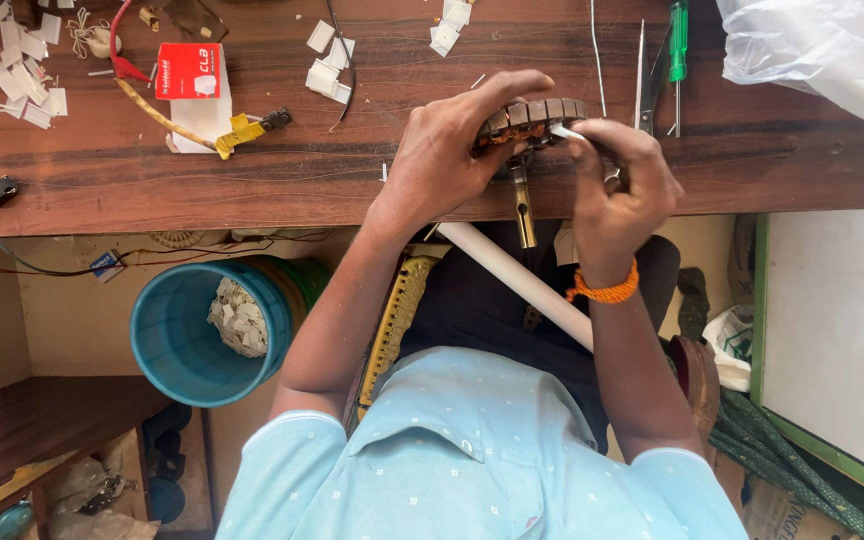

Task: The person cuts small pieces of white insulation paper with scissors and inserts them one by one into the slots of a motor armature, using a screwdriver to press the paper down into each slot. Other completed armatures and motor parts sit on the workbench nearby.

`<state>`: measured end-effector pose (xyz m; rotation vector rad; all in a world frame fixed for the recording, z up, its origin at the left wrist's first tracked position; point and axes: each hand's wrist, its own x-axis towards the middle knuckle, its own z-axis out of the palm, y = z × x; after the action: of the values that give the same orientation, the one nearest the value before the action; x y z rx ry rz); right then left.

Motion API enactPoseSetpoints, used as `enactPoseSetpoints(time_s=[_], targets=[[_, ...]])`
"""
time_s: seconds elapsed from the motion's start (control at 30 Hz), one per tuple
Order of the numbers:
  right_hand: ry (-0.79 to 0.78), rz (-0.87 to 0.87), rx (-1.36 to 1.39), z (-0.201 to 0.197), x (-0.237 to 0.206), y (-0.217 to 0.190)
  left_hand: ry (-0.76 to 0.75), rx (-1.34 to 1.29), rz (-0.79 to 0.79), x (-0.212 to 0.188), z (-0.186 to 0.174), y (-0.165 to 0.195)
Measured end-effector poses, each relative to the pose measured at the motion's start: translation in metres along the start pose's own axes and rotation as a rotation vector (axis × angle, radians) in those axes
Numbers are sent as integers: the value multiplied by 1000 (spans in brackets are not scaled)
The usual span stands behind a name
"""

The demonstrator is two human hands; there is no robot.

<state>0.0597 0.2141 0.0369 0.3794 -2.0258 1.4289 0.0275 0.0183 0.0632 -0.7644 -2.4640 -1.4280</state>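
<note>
My left hand (449,150) grips a round slotted motor core (535,116) with copper windings, held on edge over the wooden table (282,170). A metal shaft (523,208) sticks out of the core toward me. My right hand (620,178), with an orange thread band at the wrist, pinches a small white paper strip (566,131) against the rim of the core.
Cut white paper pieces (12,75) lie scattered at the table's far left and centre (328,72). A red-and-white box (188,71), a yellow-handled tool (242,131), scissors (644,85) and a green screwdriver (678,50) lie on top. A blue bucket (187,335) with scraps stands below; a white pipe (517,280) crosses my lap.
</note>
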Motion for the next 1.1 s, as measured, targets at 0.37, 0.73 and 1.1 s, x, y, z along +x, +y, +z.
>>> enactPoseSetpoints(time_s=[0.37, 0.73, 1.1], targets=[[-119, -275, -260, 6, 19, 1, -23, -116, 2, 10, -10, -6], [-249, 27, -196, -2, 39, -27, -55, -116, 66, 16, -15, -16], [-365, 131, -65, -19, 53, -18, -177, -238, -158, 24, -8, -20]])
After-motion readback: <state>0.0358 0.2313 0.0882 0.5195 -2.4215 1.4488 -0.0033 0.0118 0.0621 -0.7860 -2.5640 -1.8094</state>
